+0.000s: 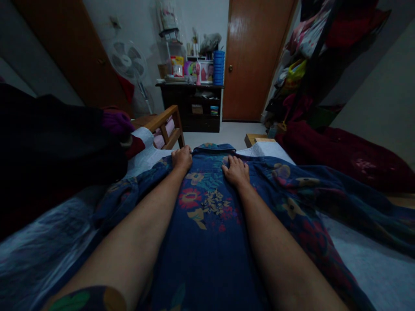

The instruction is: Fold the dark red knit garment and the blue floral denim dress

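A dark blue floral shirt (207, 250) lies spread out in front of me, its collar at the far end and its sleeves out to both sides. My left hand (182, 159) is closed on the shirt's cloth just left of the collar, with the fingers curled. To the right of the collar, my right hand (236, 169) rests on the shirt with its fingers apart and slightly bent. Beneath the shirt is a pale cloth cover (372, 246). My forearms hide parts of the shirt's middle.
Dark clothes (58, 142) are heaped at the left, and a maroon cloth bundle (353, 151) lies at the right. A wooden chair (177, 125) stands beyond the left hand. Farther back are a fan (128, 60), a dark cabinet (191, 103) and a wooden door (256, 65).
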`<state>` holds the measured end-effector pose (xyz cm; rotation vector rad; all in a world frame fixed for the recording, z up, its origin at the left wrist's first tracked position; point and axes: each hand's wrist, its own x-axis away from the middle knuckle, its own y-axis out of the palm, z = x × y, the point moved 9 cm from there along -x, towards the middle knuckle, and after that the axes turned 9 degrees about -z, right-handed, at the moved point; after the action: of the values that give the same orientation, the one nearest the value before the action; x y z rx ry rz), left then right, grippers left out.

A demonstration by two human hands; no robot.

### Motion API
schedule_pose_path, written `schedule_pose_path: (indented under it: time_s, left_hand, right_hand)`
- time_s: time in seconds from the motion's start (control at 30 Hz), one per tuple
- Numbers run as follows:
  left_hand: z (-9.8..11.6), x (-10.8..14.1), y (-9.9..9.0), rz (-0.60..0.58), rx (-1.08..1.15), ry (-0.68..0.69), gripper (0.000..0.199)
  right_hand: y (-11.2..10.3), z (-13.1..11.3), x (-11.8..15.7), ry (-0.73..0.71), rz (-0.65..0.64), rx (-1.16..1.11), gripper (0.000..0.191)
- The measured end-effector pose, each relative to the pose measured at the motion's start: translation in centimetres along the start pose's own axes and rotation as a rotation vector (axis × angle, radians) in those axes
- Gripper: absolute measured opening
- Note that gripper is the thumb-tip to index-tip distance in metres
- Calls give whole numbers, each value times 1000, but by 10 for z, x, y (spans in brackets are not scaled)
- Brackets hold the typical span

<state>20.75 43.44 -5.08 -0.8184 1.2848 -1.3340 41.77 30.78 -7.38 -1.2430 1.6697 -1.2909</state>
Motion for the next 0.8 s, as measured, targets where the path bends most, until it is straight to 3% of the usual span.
schedule_pose_path:
  time_s: [0.17,0.37,0.63,0.8]
  left_hand:
    - [8,12,-18,159,-65,50,31]
    - [23,12,0,-21,-34,228,29]
    - [17,15,8,-102,-26,130,34]
    - [23,36,20,-205,12,156,55]
  right_hand:
    - [-3,11,-2,92,20,-9,61]
    - [-6,22,-7,133,-8,7,64]
    - [-9,24,-7,109,1,16,59]
    - [-12,-5,-2,-109,50,-2,47]
